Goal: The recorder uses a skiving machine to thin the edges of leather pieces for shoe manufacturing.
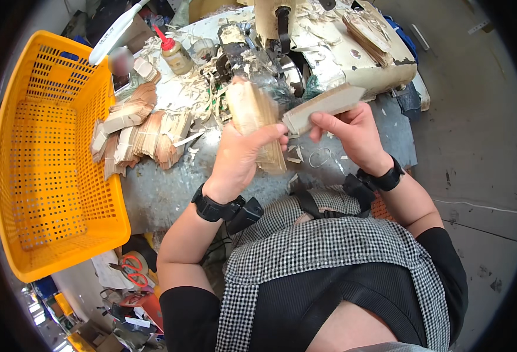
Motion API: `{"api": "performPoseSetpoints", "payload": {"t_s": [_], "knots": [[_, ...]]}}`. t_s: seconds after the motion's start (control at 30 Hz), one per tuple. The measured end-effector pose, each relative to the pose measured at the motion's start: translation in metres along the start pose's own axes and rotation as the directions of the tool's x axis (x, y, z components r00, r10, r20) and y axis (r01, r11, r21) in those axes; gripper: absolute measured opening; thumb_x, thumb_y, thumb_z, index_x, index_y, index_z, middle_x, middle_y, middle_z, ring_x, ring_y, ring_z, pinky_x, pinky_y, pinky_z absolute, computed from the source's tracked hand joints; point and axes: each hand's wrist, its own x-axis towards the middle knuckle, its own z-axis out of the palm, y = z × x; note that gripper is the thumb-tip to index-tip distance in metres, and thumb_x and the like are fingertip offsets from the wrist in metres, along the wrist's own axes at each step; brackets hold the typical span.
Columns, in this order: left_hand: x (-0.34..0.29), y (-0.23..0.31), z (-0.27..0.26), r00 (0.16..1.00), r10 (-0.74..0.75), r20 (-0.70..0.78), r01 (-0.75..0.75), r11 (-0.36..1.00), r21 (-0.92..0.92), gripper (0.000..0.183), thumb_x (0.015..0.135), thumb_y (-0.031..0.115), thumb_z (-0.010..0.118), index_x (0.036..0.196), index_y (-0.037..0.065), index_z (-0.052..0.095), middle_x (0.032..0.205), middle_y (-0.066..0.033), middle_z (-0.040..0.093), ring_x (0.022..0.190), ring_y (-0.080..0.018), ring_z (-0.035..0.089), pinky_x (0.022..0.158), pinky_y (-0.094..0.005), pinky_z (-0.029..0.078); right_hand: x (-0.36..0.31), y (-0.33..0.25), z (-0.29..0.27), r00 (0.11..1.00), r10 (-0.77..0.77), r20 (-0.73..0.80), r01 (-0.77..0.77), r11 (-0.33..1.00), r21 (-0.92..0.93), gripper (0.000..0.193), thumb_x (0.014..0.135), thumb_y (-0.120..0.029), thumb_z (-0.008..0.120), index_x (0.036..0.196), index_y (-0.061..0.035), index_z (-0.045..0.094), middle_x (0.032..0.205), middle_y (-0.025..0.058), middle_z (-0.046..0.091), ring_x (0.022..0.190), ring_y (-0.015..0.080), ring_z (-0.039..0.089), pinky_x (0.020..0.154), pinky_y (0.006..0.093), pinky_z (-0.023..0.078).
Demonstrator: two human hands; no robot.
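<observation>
My left hand (pixel 234 157) is closed around a thick stack of thin beige pointed strips (pixel 247 108), slightly blurred, its thumb across the front. Just to the right, my right hand (pixel 357 136) pinches a smaller bunch of similar strips (pixel 326 107) between thumb and fingers. This bunch slants up to the right, and its lower left end comes close to my left fingertips. Bundles of the same kind of strips (pixel 153 138) are heaped on the grey metal worktop (pixel 164 199), left of my left hand. Whether the strips are card or cloth, I cannot tell.
A cream machine (pixel 382 76), littered with scraps, stands beyond my hands, with more strips (pixel 367 38) on top. A large yellow basket (pixel 120 220) stands at the left. Near the bundles is a red-capped bottle (pixel 177 57). Orange-handled scissors (pixel 134 270) lie below the worktop.
</observation>
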Motion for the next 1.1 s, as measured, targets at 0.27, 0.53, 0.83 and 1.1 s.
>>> {"api": "performPoseSetpoints", "payload": {"t_s": [0.27, 0.53, 0.83, 1.1], "knots": [[-0.004, 0.001, -0.027, 0.994, -0.009, -0.112, 0.008, 1.000, -0.013, 0.027, 0.082, 0.006, 0.071, 0.104, 0.000, 0.057, 0.089, -0.0079, 0.065, 0.076, -0.0149, 0.064, 0.068, -0.0300, 0.055, 0.044, 0.027, -0.002, 0.610, -0.614, 0.501, 0.701, 0.124, -0.702, 0.039, 0.064, -0.004, 0.074, 0.102, -0.0035, 0.068, 0.098, 0.0098, 0.067, 0.083, 0.0261, 0.065, 0.072, 0.0329, 0.054], [-0.006, -0.001, -0.043, 0.992, -0.017, -0.128, 0.014, 1.000, -0.018, 0.031, 0.081, 0.007, 0.071, 0.107, 0.000, 0.056, 0.091, -0.0085, 0.066, 0.078, -0.0157, 0.064, 0.070, -0.0308, 0.055, 0.062, 0.032, -0.004, 0.643, -0.584, 0.496, 0.671, 0.117, -0.732, 0.039, 0.063, -0.004, 0.074, 0.101, -0.0071, 0.069, 0.097, 0.0062, 0.068, 0.085, 0.0254, 0.061, 0.074, 0.0348, 0.052], [-0.005, -0.002, -0.043, 0.998, -0.001, -0.059, -0.001, 1.000, -0.030, 0.029, 0.082, 0.007, 0.072, 0.105, 0.000, 0.057, 0.090, -0.0078, 0.066, 0.077, -0.0157, 0.064, 0.071, -0.0303, 0.054, 0.039, 0.007, -0.030, 0.798, -0.570, 0.195, 0.431, 0.315, -0.845, 0.029, 0.069, 0.001, 0.071, 0.098, -0.0063, 0.070, 0.089, 0.0046, 0.068, 0.080, 0.0183, 0.060, 0.072, 0.0308, 0.048], [-0.008, -0.004, -0.033, 1.000, -0.009, -0.005, 0.009, 0.999, 0.039, 0.034, 0.081, 0.008, 0.073, 0.109, 0.000, 0.055, 0.090, -0.0077, 0.065, 0.078, -0.0161, 0.064, 0.071, -0.0316, 0.054, 0.027, -0.010, -0.016, 0.954, 0.075, -0.291, -0.057, 0.996, 0.072, 0.011, 0.085, -0.010, 0.070, 0.092, -0.0016, 0.069, 0.082, 0.0027, 0.068, 0.070, 0.0084, 0.057, 0.067, 0.0216, 0.044]]}}
